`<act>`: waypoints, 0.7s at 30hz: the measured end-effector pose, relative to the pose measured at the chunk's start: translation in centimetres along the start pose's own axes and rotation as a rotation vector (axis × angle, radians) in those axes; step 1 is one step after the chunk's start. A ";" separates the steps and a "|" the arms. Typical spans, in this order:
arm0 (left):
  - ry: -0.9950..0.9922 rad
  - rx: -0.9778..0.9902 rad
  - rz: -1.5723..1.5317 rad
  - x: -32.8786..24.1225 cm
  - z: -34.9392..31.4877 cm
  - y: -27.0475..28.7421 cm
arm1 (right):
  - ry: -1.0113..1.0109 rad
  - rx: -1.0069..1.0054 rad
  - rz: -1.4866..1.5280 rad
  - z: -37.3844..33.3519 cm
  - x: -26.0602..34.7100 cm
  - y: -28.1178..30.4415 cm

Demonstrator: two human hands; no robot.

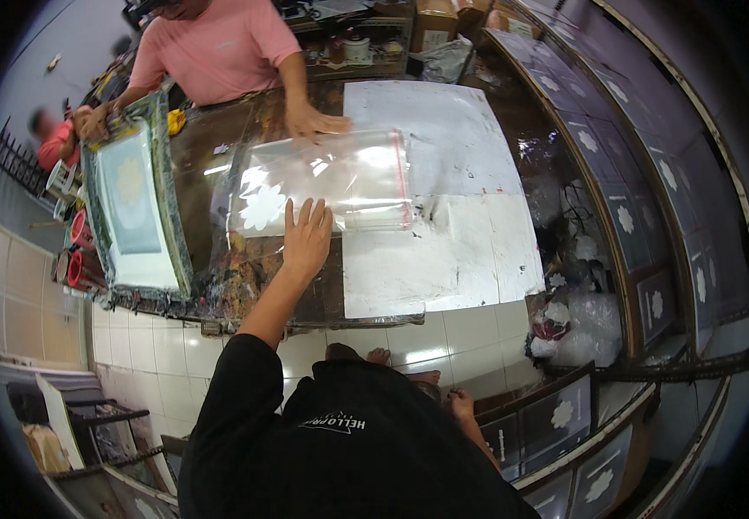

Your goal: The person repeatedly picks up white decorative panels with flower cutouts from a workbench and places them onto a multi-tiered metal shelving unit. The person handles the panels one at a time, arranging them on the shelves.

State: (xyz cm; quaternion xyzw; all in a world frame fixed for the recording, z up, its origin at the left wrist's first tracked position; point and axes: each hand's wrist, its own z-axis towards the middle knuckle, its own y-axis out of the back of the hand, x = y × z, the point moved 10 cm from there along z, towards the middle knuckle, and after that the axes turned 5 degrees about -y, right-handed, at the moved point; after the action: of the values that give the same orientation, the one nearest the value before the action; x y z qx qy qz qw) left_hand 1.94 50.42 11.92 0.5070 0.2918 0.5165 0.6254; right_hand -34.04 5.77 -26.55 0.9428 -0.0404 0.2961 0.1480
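Observation:
My left hand (308, 238) lies flat, fingers stretched, on the near edge of a clear plastic bag (340, 177). The bag bears a white flower print at its left end and a red strip along its right end. It rests partly on the dark, paint-stained table (309, 294) and partly on a white board (452, 259). Down at my side, away from the table, is my right hand (460, 404), close to a leaning frame; its fingers are small and partly hidden. Across the table, a co-worker's hand (314, 121) touches the bag's far edge.
The co-worker's other hand (93, 125) is on a tilted printing screen (136, 199) at the left. Racks with flower-printed sheets (625, 216) stand along the right. A plastic-wrapped bundle (578, 324) sits beside the table. Another person (52, 138) is at the far left.

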 end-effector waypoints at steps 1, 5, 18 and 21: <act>-0.039 0.022 -0.040 -0.8 1.0 -0.1 | 0.024 -0.018 0.089 0.3 0.0 0.2; -0.182 -0.065 -0.114 -7.0 1.2 3.4 | 0.172 -0.037 0.338 -1.5 4.2 2.1; -0.920 0.037 -0.487 -33.6 -4.1 10.2 | 0.671 0.233 0.246 -19.7 37.1 4.4; -1.088 0.032 -0.518 -37.6 -6.3 10.3 | 0.510 0.080 0.408 -16.4 32.6 8.0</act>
State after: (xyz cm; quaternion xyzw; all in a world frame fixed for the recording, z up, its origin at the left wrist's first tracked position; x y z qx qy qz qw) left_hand -18.38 16.56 13.58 0.6202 0.0516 0.0096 0.7827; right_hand -17.52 3.49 6.87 0.8157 -0.1784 0.5476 0.0541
